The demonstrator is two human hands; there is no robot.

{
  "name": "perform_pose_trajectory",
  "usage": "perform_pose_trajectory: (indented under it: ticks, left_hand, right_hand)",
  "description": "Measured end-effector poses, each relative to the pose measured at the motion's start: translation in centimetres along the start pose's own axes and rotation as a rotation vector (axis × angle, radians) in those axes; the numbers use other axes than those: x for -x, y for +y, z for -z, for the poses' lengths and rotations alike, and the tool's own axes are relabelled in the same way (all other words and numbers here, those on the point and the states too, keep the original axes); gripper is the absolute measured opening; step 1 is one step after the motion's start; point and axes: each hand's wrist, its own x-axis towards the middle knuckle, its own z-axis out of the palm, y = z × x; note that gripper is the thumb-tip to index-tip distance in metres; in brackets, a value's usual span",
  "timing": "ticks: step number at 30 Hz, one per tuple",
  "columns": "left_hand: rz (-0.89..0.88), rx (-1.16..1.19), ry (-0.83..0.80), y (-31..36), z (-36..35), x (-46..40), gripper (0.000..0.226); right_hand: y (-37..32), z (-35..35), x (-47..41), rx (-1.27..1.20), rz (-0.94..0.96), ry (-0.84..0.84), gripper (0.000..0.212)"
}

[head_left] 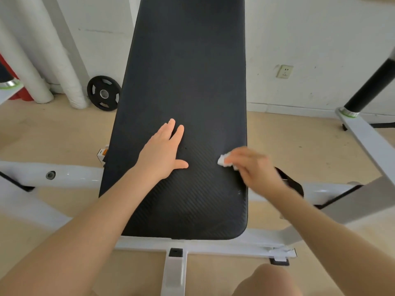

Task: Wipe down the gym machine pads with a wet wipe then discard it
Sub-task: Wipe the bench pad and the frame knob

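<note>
A long black textured pad [188, 82] of a gym bench runs away from me up the middle of the view. My left hand [163, 151] lies flat on its lower half, fingers spread, holding nothing. My right hand [253, 165] is blurred near the pad's right edge and grips a crumpled white wet wipe [224, 160], which is pressed against the pad surface.
The bench's white metal frame [70, 175] crosses left and right under the pad, with a foot bar [174, 272] near me. A black weight plate [103, 93] leans by white pipes at the back left. A black-and-white arm [367, 88] rises at the right. My knee [269, 280] shows below.
</note>
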Motion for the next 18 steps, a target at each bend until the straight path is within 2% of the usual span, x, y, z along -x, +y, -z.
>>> perform_pose_trajectory:
  ticks: [3, 5, 6, 8, 10, 12, 14, 16, 18]
  left_hand:
    - [-0.016, -0.085, 0.048, 0.1, -0.2, 1.1, 0.085]
    - [-0.024, -0.097, 0.072, 0.1, -0.4, 2.4, 0.085]
    - [-0.028, -0.076, 0.071, 0.0, -0.4, 3.0, 0.087]
    - [-0.01, 0.004, 0.047, -0.1, -0.6, 4.2, 0.09]
    - [0.005, 0.036, 0.044, -0.5, -0.8, 5.2, 0.094]
    - [0.017, 0.022, 0.045, -1.0, -1.2, 6.0, 0.098]
    - [0.051, 0.012, 0.027, -1.5, -1.7, 6.6, 0.101]
    - [0.08, 0.002, -0.004, -1.7, -2.3, 7.0, 0.102]
    - [0.084, -0.016, -0.008, -1.6, -2.9, 7.1, 0.101]
  right_hand:
    - [-2.4, -1.7, 5.1, 0.003, 0.027, -0.067, 0.027]
    - [-3.3, -1.8, 6.4, -0.012, 0.047, -0.164, 0.025]
    - [-3.4, -1.3, 5.9, -0.035, 0.042, -0.162, 0.023]
    - [-3.4, 0.3, 2.9, -0.078, -0.08, -0.019, 0.018]
    - [-3.1, 1.9, -1.0, -0.107, -0.325, 0.165, 0.015]
    - [-2.4, 2.2, -3.6, -0.164, -0.464, 0.222, 0.019]
    - [-2.2, 0.9, -4.3, -0.053, -0.419, 0.168, 0.023]
    - [-2.5, -0.7, -2.9, 0.08, -0.289, 0.149, 0.028]
    - [-3.2, -1.8, -0.2, 0.086, -0.15, 0.115, 0.035]
